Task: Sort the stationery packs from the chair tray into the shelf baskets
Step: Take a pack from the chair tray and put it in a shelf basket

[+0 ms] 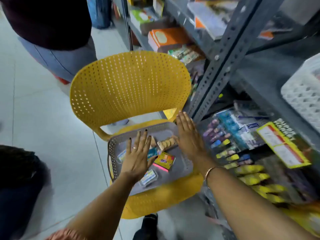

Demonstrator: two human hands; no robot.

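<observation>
**A:** ok so where are the packs exactly?

**B:** all lying flat in the grey perforated tray [180, 168], which sits on the seat of the yellow chair [129, 87]. Closest to the middle is a yellow-and-red pack [164, 159] stacked on a pink pad [160, 167], long axis running diagonally from lower left up toward the shelf side. A clear case with a white and blue label [148, 177] sits nearer the camera, tilted about the same way. A row of tan erasers in a clear pack [167, 143] lies toward the chair back, also slanted up to the right. There's a teal pack [152, 152] half hidden under the left hand.

**A:** can you read anything on them?

**B:** nope, too blurry. Same with the yellow-bordered card [284, 146] on the shelf [223, 54], there's lettering but I can't make it out.

**A:** and the hands?

**B:** left hand [137, 157] is palm down over the tray's left half, fingers spread wide, ring on one finger, dark nail polish, gripping nothing. Right hand [188, 135] is at the tray's far right corner, palm down, fingers straight and close together, pointing away toward the chair back, also empty. Bangle [208, 174] on that wrist. White basket [304, 94] at the right edge of the shelf.
</observation>
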